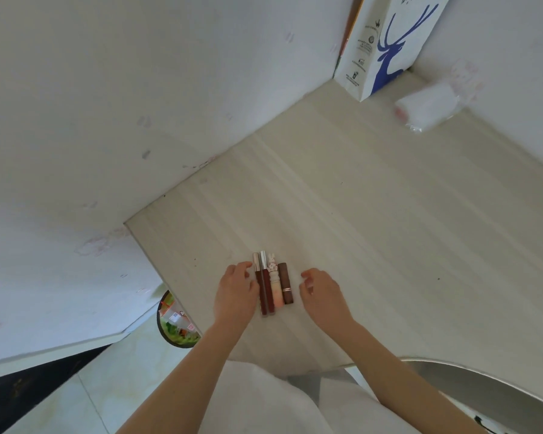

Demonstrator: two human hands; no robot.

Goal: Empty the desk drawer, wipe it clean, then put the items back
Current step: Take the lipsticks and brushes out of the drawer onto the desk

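Head view: four makeup tubes (pixel 273 285) side by side on desk (pixel 389 230) near front edge. Left hand (pixel 236 291) touching leftmost tube, fingers loosely curled. Right hand (pixel 322 292) just beside row, fingers relaxed, holding nothing. Paper bag (pixel 386 42) at far corner.

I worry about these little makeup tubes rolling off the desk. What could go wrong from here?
The four makeup tubes lie loose, side by side, not far from the desk's near edge. A nudge from the left hand, which touches the outer one, could roll them. The right hand hovers apart, holding nothing, so it would not stop them.
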